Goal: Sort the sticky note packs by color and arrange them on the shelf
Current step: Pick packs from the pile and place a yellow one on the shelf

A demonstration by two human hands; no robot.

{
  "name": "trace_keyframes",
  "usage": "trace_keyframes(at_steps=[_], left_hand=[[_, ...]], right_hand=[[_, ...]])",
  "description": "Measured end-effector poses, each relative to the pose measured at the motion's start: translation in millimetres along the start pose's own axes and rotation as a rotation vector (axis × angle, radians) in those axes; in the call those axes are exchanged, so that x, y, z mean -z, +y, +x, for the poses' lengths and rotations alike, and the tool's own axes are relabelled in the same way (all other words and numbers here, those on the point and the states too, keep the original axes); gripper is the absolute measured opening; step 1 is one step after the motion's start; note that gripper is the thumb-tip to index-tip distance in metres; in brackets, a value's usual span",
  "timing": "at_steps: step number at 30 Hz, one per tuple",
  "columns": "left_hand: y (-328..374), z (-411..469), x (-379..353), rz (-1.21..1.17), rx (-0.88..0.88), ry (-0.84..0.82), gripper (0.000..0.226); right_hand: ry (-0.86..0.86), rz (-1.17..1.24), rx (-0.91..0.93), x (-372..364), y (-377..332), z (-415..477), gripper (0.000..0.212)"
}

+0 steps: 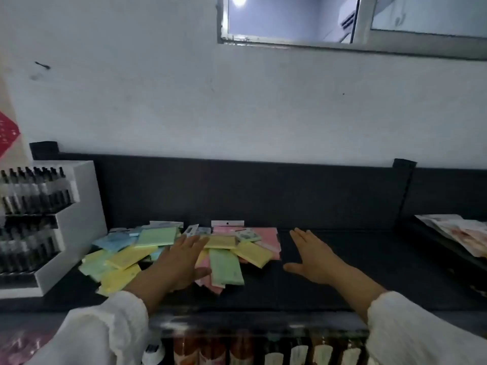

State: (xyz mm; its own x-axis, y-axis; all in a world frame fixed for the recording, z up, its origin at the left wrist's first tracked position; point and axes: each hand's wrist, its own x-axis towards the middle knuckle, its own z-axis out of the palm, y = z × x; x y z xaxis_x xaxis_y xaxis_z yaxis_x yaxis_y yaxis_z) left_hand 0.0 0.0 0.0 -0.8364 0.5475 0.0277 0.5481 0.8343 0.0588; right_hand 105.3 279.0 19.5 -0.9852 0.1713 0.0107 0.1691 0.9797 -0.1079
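The sticky note packs (184, 255) lie in a loose mixed heap on the left half of the black shelf (342, 285), with yellow, green, blue and pink ones overlapping at odd angles, so no colour is gathered yet. The left hand (181, 262) reaches flat over the middle of the heap, fingers spread and palm down, covering part of a pink pack and lying beside a long green pack (226, 268); it grips nothing that can be seen, though whether the palm presses on the packs cannot be told. The right hand (313, 256) is also flat and spread, holding nothing, over the bare shelf just right of the heap, near the pink packs (266, 239) at its far right edge. A white display rack (79, 222) of small bottles stands just left of the heap. The sorting looks to be at its very start: the step in hand seems to be sizing up or spreading the heap. The next move likely calls for picking one colour, sliding or lifting those packs free of the overlaps, and stacking them on the bare stretch to the right without dragging neighbours along.
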Motion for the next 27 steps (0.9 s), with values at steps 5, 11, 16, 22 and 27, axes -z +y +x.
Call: trace_keyframes(at_steps=[5, 11, 16, 22, 27], left_hand=[[-25, 54, -3, 0.051, -0.104, 0.003, 0.072], [-32, 97, -19, -0.013, -0.175, -0.024, 0.071], [-32, 107, -41, -0.138, -0.156, 0.008, 0.069], [-31, 99, -62, -0.309, -0.080, 0.184, 0.065], [-26, 91, -67, -0.367, -0.007, 0.322, 0.077]], right_hand=[[-0.062, 0.085, 0.003, -26, -30, 54, 0.097], [-0.080, 0.126, 0.070, -64, -52, 86, 0.095], [-0.048, 0.148, 0.059, -81, -50, 94, 0.093], [0.000, 0.147, 0.026, -95, -43, 92, 0.071], [0.113, 0.111, 0.028, -96, -43, 86, 0.052]])
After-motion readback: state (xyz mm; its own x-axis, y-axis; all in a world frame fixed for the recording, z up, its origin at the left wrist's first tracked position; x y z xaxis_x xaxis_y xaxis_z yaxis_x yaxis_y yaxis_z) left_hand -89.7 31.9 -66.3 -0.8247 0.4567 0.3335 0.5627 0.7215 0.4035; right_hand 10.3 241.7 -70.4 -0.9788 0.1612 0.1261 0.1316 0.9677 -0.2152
